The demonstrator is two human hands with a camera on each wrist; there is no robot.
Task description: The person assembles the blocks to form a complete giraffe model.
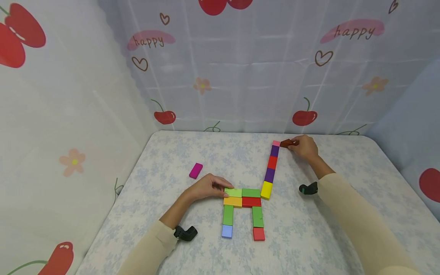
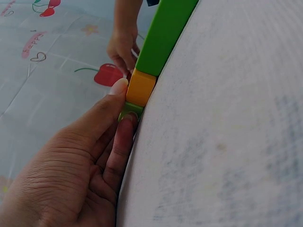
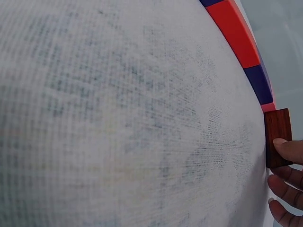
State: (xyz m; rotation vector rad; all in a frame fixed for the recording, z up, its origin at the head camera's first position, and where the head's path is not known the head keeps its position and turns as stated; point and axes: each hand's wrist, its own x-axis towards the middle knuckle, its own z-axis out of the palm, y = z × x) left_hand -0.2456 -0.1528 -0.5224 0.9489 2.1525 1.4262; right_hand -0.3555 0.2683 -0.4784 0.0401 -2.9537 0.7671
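Near the far edge of the table, my right hand (image 1: 306, 147) pinches a dark brown wooden block (image 3: 278, 137) between thumb and fingers. One end of that block meets the small pink block (image 1: 276, 143) topping a slanted row. Down that row run purple, red (image 1: 272, 162) and purple blocks, then a yellow block (image 1: 266, 190). My left hand (image 1: 207, 187) holds the left end of a light green block (image 1: 233, 192) with thumb and finger. Beside it lies a green block (image 1: 251, 193), with an orange block (image 2: 141, 88) and a red one (image 1: 251, 202) just below.
Two legs of green blocks (image 1: 228, 215) extend toward me, ending in a blue block (image 1: 227, 231) and a red block (image 1: 259, 234). A magenta block (image 1: 196, 170) lies apart at the left. Printed curtains (image 1: 240, 76) hang behind the table.
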